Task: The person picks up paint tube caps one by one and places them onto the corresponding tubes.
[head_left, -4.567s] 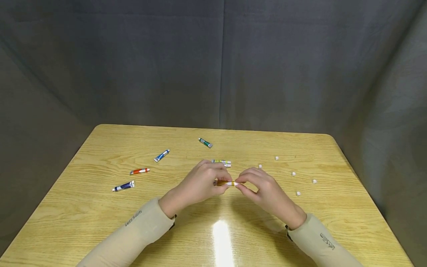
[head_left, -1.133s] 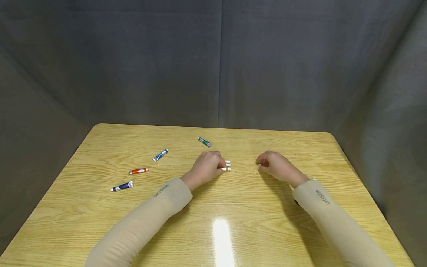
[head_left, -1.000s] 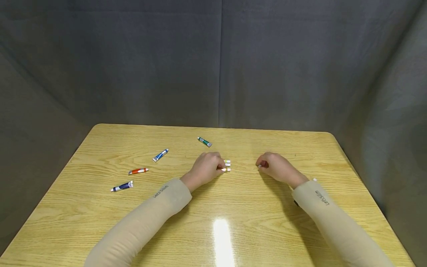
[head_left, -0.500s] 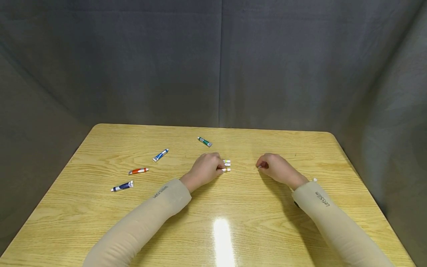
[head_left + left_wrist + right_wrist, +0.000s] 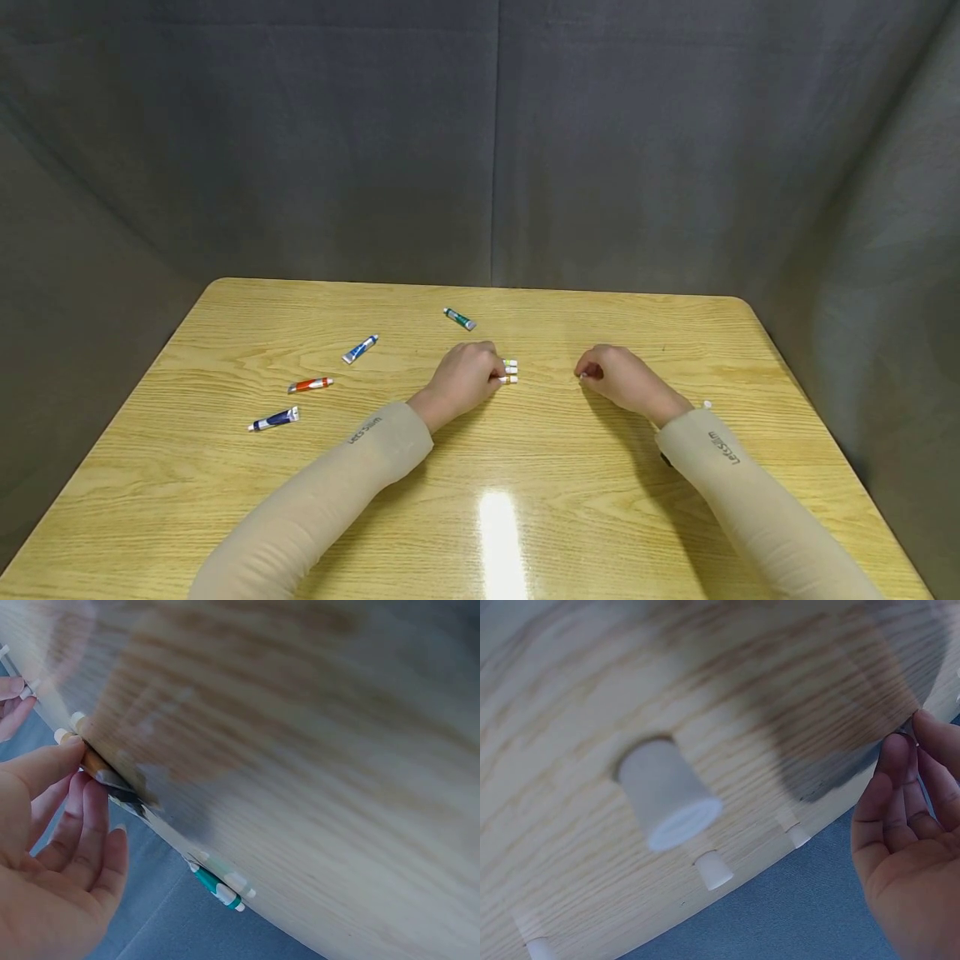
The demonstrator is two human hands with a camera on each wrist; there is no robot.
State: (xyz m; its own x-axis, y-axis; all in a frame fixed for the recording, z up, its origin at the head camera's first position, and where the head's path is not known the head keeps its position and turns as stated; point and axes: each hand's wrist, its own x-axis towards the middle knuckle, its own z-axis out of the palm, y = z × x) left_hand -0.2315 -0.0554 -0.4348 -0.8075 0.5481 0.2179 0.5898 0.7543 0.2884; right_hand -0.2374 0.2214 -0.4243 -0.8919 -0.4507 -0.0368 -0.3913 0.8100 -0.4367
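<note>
My left hand [image 5: 461, 379] rests on the table [image 5: 525, 467], fingers on an orange tube [image 5: 508, 380]. My right hand [image 5: 618, 377] pinches a white cap [image 5: 583, 375]; beyond my left fingertips lies a green tube [image 5: 460, 319].

Tube bodies [image 5: 510, 372] are hidden under the left hand [image 5: 461, 379] (caps protrude); the right hand's [image 5: 617, 377] pinched item is unresolvable.

A small orange tube [image 5: 507, 380] with a white cap lies flat on the table, its body under the left hand's [image 5: 463, 379] fingertips. A tiny white cap [image 5: 582, 375] sits pinched at the right hand's [image 5: 618, 375] fingertips, well apart from the tube.
</note>
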